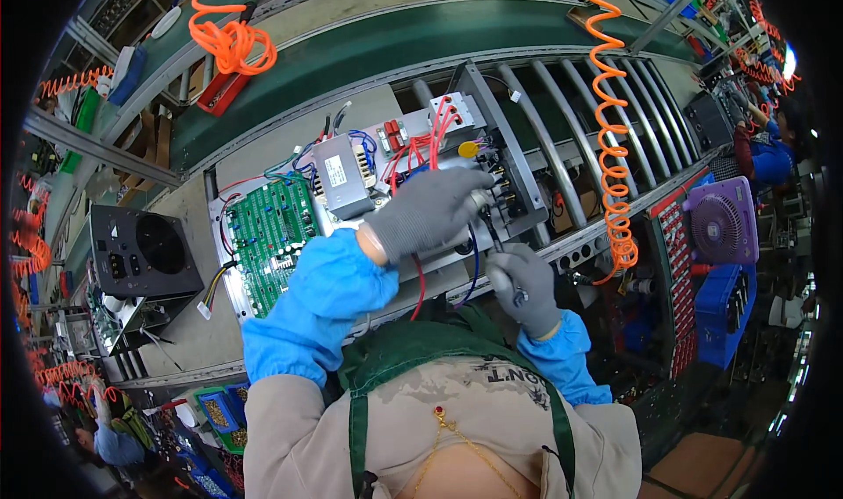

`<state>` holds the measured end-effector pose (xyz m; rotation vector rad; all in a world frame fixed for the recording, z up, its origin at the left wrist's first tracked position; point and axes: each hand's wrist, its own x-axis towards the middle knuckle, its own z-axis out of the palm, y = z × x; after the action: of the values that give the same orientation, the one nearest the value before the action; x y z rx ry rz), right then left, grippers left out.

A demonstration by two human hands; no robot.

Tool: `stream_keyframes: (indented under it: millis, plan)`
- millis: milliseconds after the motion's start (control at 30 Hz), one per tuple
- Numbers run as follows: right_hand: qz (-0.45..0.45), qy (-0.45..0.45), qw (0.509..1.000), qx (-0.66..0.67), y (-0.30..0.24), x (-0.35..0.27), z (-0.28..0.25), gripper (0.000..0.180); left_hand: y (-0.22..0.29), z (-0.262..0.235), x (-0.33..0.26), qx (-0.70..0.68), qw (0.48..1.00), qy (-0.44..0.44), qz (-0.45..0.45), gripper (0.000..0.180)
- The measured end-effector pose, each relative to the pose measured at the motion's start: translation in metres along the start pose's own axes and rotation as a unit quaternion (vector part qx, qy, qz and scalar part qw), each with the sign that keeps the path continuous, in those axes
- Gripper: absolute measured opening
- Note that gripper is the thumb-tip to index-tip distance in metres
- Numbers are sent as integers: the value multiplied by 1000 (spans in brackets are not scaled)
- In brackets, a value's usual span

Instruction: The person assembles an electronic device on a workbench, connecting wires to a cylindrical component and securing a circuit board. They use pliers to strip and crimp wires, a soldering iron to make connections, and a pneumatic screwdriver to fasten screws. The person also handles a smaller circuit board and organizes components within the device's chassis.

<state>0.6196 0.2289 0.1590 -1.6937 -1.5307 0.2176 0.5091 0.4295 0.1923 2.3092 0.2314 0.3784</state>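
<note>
Reaching forward over the open metal chassis, the left hand in a grey glove lies with its fingers curled together on the front part of the unit, close to a small yellow round part. I cannot tell for sure if the fingers pinch something there, because the glove hides it. The right hand, also in a grey glove, is lower and nearer to the body; its fingers are closed around a thin dark tool, maybe a screwdriver, which points up toward the left hand.

Inside the chassis, a grey transformer stands in the middle, and it carries a white rectangular label on its top side. To its left lies a green circuit board. Red wires and blue wires run between the parts, and one red wire hangs down to the edge of the bench.

At the left of the bench stands a black box with a round fan opening. An orange coiled hose hangs on the right side, and behind it a small purple fan stands. A red flat package lies on the green conveyor belt behind the chassis.
</note>
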Motion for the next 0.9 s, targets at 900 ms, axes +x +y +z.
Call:
stream_keyframes:
  millis: [900]
  plan:
    - [229, -151, 833, 481, 18, -30, 10, 28, -32, 16, 31, 178, 969, -96, 145, 57]
